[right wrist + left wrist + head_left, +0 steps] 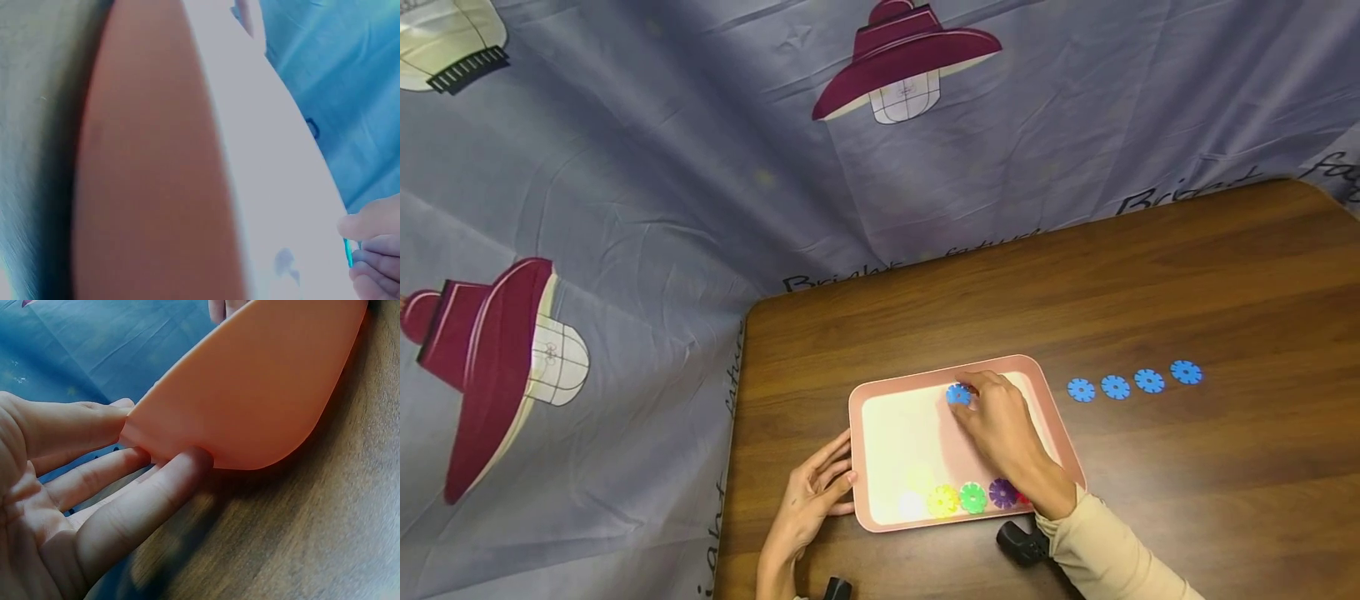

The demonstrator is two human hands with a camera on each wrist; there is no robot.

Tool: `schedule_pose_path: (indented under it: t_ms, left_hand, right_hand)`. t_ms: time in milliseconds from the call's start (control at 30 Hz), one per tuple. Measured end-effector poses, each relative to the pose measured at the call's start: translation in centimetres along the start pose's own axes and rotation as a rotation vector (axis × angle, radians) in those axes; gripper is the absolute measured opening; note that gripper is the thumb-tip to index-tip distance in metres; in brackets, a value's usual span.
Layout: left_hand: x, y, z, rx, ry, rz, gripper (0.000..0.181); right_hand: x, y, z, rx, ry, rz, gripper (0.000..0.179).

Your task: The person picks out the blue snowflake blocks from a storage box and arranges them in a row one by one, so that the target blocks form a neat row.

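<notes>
A pink tray (861, 467) with a pale inside lies on the wooden table. My left hand (808, 492) grips its left rim between thumb and fingers, seen closely in the left wrist view. Over the tray's upper part, my right hand (1000, 421) pinches a blue notched disc (957, 394) between thumb and fingers. Along the tray's near side lie a yellow disc (943, 501), a green disc (973, 497) and a purple disc (1002, 492). A red disc (1024, 498) is partly hidden by my right wrist. Pale shapes beside the yellow disc are washed out by glare.
Several more blue discs (1116, 387) lie in a row on the table (1225, 467), right of the tray. A grey-blue printed curtain (700, 208) hangs along the table's far and left edges. Black wrist devices (1021, 543) sit by the forearms.
</notes>
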State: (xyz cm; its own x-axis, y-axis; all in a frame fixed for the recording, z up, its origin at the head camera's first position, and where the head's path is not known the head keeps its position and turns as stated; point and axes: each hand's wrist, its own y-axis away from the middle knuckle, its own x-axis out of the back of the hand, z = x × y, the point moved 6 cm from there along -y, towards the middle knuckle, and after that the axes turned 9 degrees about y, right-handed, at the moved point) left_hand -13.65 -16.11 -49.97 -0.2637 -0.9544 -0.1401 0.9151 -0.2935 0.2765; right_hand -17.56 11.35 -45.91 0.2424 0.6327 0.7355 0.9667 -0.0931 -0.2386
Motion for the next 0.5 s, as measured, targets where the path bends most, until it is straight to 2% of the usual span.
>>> schedule_pose_path:
  t_ms: [200,500]
  left_hand:
    - [0.5,0.0,0.1,0.001,-0.005,0.01,0.06]
    - [1.1,0.4,-0.6,0.026,-0.005,0.032,0.062]
  right_hand:
    - [2.0,-0.8,0.4,0.017,0.003,0.065,0.032]
    - [4.6,-1.6,2.3,-0.055,0.009,0.099,0.033]
